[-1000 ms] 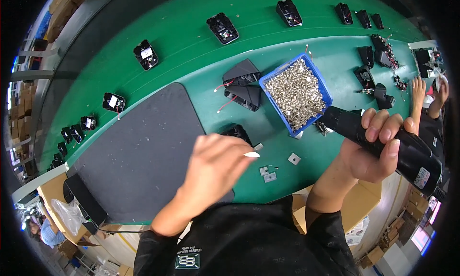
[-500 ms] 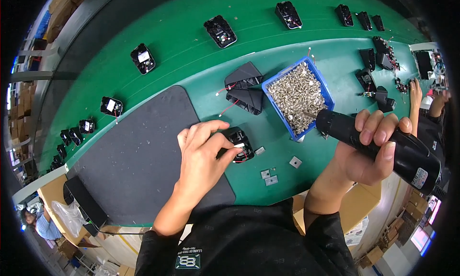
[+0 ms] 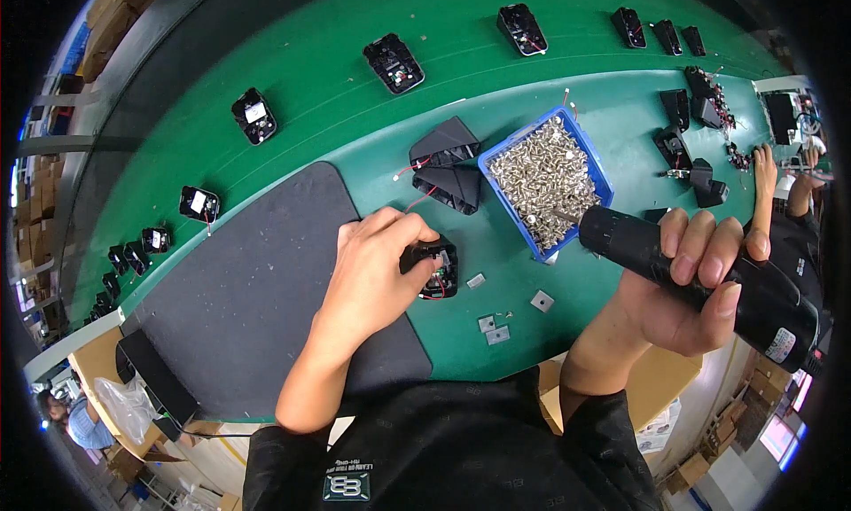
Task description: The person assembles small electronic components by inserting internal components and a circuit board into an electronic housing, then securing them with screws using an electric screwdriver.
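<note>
Shifted over the case [image 3: 450,276], the left hand [image 3: 377,272] hides from me whether it grips anything, while the right hand [image 3: 696,276] clenches the driver [image 3: 620,234], likely angled to reach screws [image 3: 545,179] forward-left.

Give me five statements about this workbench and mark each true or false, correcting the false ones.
1. The right hand grips a black cylindrical power screwdriver. True.
2. The blue rectangular plastic bin is filled with black wires. False: the bin holds small silvery metal screws.
3. The left hand is at an open black plastic housing. True.
4. The flat dark-grey mat lies to the right of the bin. False: the mat lies to its left.
5. Small flat silvery metal plates lie on the green tabletop. True.
</note>
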The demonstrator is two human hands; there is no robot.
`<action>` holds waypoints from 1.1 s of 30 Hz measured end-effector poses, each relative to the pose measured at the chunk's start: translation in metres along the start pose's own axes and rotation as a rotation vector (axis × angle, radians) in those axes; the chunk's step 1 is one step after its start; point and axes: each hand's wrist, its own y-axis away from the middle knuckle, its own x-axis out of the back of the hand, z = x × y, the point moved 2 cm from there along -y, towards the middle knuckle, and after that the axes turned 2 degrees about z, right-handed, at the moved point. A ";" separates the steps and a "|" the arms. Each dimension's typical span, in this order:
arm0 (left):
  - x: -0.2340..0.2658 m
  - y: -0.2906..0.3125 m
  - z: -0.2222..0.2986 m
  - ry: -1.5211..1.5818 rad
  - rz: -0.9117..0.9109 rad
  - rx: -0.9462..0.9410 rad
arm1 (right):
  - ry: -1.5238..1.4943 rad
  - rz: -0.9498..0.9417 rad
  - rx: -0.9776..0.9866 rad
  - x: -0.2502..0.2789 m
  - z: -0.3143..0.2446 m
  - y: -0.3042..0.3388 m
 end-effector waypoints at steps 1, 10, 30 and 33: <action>-0.001 -0.002 0.000 0.000 -0.001 -0.022 | 0.001 0.001 0.004 0.001 -0.001 0.000; 0.003 -0.012 0.059 -0.039 0.240 -0.390 | -0.050 -0.040 0.003 0.001 -0.008 -0.004; -0.038 -0.061 0.059 -0.171 0.313 -0.669 | -0.139 -0.027 0.051 -0.010 -0.021 -0.009; -0.040 -0.064 0.056 -0.209 0.286 -0.689 | -0.121 -0.036 0.041 -0.006 -0.022 -0.009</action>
